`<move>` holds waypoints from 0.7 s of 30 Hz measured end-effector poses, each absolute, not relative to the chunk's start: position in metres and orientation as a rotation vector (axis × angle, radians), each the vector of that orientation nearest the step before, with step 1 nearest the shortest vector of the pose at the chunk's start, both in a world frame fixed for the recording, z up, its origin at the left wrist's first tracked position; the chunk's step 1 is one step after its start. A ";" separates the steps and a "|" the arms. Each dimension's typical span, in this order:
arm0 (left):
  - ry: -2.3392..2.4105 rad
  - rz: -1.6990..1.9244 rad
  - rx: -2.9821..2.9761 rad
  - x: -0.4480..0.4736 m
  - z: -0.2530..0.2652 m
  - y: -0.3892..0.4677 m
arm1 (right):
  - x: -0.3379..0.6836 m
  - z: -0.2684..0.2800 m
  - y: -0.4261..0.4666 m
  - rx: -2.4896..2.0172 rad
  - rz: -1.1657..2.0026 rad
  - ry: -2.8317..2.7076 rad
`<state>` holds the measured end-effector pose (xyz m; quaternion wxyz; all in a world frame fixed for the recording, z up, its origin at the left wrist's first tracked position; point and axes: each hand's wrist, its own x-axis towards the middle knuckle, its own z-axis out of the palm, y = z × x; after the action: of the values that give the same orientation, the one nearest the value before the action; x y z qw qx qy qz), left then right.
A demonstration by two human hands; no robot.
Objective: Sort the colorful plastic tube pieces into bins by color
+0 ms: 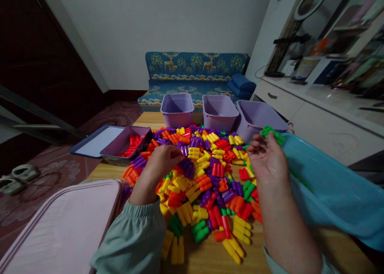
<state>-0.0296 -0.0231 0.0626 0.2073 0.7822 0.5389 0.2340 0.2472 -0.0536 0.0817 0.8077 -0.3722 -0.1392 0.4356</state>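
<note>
My right hand is closed around a green plastic building block, held up near the rim of the blue tub. My left hand hovers at the left of the heap of plastic blocks, its fingers curled together. Whatever those fingers pinch, if anything, is hidden. Red, orange, yellow, purple and green blocks, shaped like joined tubes, make up the heap between both hands. A few green pieces show inside the blue tub.
Three lilac bins line the far table edge. At the left stands an open box with red blocks, beside a blue-edged lid. A large pinkish lidded container sits front left. Behind is a blue patterned sofa.
</note>
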 end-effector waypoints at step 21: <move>1.546 0.631 2.214 -0.024 0.067 -0.027 | 0.256 0.087 -0.056 -0.690 1.027 -0.107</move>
<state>-0.0239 -0.0269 0.0674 0.1833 0.7847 0.5482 0.2237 0.2563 -0.0556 0.0872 0.8133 -0.3234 -0.0502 0.4811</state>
